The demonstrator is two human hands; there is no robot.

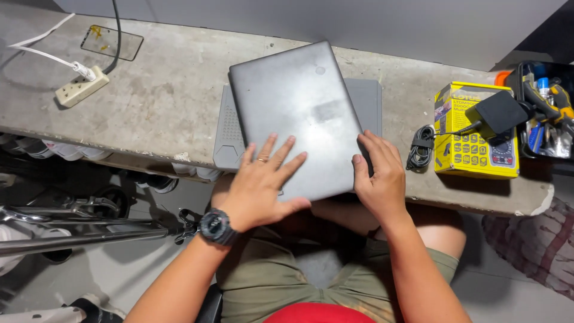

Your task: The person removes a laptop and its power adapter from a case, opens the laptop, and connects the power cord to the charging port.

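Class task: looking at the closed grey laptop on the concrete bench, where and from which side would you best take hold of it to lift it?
Probably by its near short edge, from the sitter's side: the laptop overhangs the grey mat and bench edge there, leaving room beneath. The left hand lies flat on top, the right hand at the corner.

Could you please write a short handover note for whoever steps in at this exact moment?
Left hand: flat, palm down, fingers spread on the closed grey laptop.
Right hand: gripping the laptop's near right edge.
The laptop lies tilted on a grey mat on the concrete workbench, its near corner past the bench edge.
To the right: a black power adapter on a yellow multimeter box, its coiled cable beside the box, and a tool case.
To the left: a white power strip.
Done: laptop closed on the mat. No screws or panels removed; no tool in hand.
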